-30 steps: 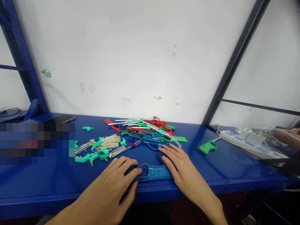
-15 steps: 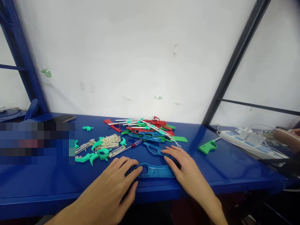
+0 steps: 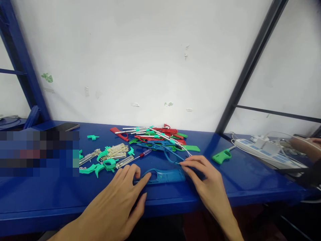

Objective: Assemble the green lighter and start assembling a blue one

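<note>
My left hand (image 3: 120, 197) is bent around the narrow left end of a blue lighter casing half (image 3: 167, 176), its index finger on the trigger loop. This half lies lengthwise near the table's front edge. My right hand (image 3: 207, 175) pinches a second blue casing half (image 3: 173, 156) between thumb and fingers, tilted and raised behind the first one. Its trigger loop points up and left; the grip end is partly hidden by my fingers. A screwdriver (image 3: 141, 155) with a clear purple and red handle lies behind my left hand.
Red, green and blue casings with metal tubes form a pile (image 3: 157, 135) at the back. Clear fuel tanks (image 3: 116, 151) and teal triggers (image 3: 109, 164) lie left. A green lighter (image 3: 222, 156) and a power strip (image 3: 268, 154) are right; another person's hand (image 3: 307, 145) shows beyond.
My right hand has lifted and tilted the second casing half, closing its fingers into a pinch. The front casing half has shifted slightly back, and its inside shows less.
</note>
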Action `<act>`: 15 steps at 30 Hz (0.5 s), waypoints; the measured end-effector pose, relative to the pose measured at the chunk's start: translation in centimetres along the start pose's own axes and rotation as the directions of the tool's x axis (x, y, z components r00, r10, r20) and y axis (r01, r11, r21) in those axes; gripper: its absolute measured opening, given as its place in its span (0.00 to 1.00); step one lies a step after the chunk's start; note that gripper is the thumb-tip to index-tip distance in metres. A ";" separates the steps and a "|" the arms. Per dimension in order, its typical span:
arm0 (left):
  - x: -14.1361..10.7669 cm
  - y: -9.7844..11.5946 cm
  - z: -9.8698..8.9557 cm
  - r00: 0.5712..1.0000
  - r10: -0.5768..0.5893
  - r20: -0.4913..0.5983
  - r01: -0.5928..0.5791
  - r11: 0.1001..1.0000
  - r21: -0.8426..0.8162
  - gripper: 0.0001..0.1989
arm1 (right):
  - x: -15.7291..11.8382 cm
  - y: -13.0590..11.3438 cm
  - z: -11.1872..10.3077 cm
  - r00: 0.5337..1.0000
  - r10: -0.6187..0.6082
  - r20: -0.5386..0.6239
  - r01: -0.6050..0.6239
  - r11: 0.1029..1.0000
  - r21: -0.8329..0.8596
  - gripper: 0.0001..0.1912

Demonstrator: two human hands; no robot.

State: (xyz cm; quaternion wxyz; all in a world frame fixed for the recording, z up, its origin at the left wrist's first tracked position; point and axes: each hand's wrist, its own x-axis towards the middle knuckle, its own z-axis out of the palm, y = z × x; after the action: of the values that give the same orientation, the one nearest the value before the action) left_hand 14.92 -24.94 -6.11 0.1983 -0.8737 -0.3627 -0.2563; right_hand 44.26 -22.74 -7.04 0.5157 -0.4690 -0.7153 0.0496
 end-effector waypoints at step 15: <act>-0.4 -0.1 0.9 0.996 -0.089 -0.028 0.084 0.986 -0.146 0.27 | -0.6 -0.7 -0.7 0.907 -0.123 0.403 0.128 0.992 0.013 0.12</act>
State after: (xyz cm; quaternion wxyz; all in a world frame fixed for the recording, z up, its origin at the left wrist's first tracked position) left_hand 14.89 -24.54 -7.03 0.1292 -0.8648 -0.3771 -0.3054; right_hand 44.41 -23.85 -6.75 0.3563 -0.4052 -0.8351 0.1070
